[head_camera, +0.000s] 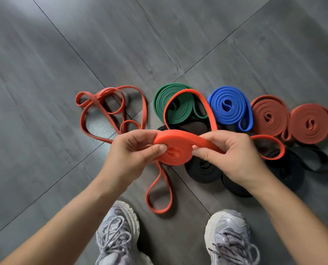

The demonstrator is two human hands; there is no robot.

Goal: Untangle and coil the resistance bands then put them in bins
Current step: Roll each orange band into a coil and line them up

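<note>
Grey tiled floor [63,73] is seen throughout; no bins are in view. From frame centre toward 3 o'clock, finished coils are laid flat in a row: green coil [170,104], blue coil [229,108], rust-red coil [268,115], second rust-red coil [312,124]. Black coils [203,171] are laid just nearer, partly hidden by the hands; their count cannot be told. At 9 o'clock of centre a loose red band [109,109] is left sprawled in loops, uncoiled. Coiling is judged well past half: one band in hand, one untouched, all binning left. The orange band [170,150] is held above the floor at centre, partly rolled. Its flat face is turned up toward the camera, and the feed strap's long axis is run 9-to-3. Slack is arched to 12 o'clock over the green coil, and a loop apparently of the same band is hung toward 6 o'clock. The roll is pinched by the left hand [132,150], thumb pressed on its face. The strap at the roll's 3 o'clock edge is pinched by the right hand [232,155].
</note>
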